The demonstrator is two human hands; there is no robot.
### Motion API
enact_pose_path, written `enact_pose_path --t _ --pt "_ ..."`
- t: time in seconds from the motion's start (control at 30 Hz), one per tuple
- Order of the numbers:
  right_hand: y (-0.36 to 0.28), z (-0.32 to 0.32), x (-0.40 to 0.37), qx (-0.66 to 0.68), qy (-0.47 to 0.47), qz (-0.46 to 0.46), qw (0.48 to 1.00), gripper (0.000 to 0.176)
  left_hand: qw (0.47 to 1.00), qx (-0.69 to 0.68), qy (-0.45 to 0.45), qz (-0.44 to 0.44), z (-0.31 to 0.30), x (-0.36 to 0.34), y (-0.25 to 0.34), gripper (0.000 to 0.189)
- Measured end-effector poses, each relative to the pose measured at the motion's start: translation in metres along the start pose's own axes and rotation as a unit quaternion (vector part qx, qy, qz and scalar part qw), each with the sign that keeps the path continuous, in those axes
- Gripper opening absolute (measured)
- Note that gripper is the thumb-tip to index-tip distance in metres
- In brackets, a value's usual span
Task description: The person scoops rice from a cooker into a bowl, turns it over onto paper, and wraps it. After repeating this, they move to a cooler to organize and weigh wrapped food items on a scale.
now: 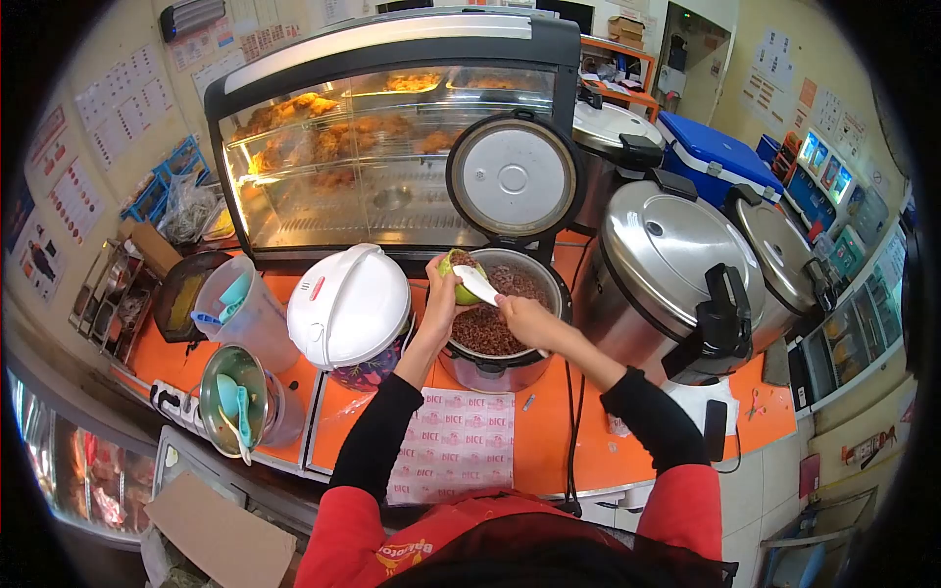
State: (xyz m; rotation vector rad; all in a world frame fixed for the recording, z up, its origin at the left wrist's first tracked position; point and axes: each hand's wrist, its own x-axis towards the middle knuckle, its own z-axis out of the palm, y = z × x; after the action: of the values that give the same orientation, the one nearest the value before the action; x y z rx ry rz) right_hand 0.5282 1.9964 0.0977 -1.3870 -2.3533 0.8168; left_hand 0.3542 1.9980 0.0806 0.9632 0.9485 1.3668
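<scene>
The paper seems lettered "BICI"; left hand grips a green bowl; right hand clasps a white paddle.

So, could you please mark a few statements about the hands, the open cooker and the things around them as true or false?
1. The left hand holds a green bowl. True.
2. The right hand holds a metal knife. False: the right hand holds a white paddle.
3. The lid of the open cooker is raised. True.
4. The blue cool box stands left of the display case in the picture. False: the blue cool box stands to its right.
5. Browned food lies inside the display case. True.
</scene>
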Motion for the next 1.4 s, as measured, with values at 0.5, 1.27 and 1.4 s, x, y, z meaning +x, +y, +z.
enact_pose_path --t 0.5,1.27,1.4 --pt "0.029 -0.061 0.031 -0.094 0.027 0.078 0.992 0.044 0.988 -0.112 0.080 0.065 -0.039 0.008 0.021 0.043" --pt "0.024 0.027 0.088 0.042 -0.006 0.200 0.979 0.039 0.965 -0.252 0.072 -0.003 -0.046 -0.068 0.016 0.060" --pt "0.039 0.025 0.065 0.070 0.061 0.112 0.989 0.034 0.972 -0.221 0.077 -0.022 -0.040 -0.063 0.013 0.056"
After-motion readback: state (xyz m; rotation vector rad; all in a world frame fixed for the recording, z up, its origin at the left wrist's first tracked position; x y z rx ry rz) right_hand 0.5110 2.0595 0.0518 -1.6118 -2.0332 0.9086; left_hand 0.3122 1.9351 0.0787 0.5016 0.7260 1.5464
